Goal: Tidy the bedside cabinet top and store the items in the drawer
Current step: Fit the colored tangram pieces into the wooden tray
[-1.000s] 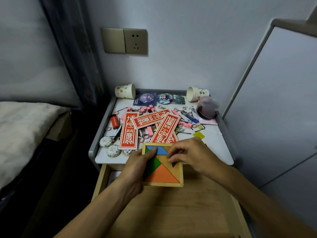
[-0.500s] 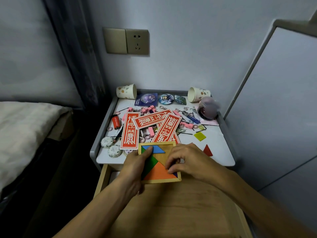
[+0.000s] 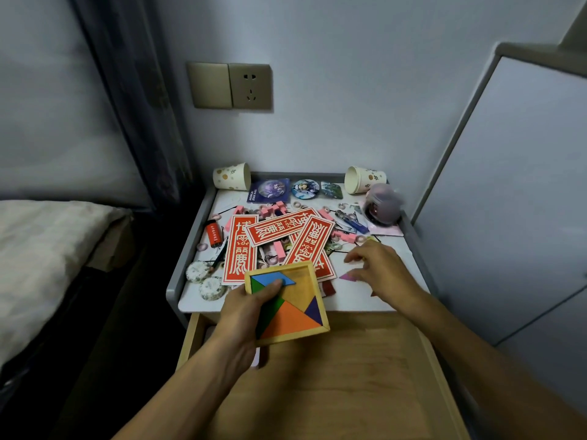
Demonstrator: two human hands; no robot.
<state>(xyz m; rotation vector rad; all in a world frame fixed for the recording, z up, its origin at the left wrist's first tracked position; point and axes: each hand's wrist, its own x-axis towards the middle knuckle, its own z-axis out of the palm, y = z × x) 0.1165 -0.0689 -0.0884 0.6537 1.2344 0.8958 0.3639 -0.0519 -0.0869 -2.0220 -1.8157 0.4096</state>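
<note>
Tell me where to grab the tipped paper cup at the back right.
Probably pinch the paper cup by its rim, from the left: it lies on its side, open mouth facing left, so one finger can slip inside. A blurred pink object crowds its right.

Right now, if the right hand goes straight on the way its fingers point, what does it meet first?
Probably the red paper cards, just ahead of the right hand; depth is unclear.

Two paper cups [image 3: 232,176] [image 3: 365,180], one tangram tray [image 3: 302,289]
</note>
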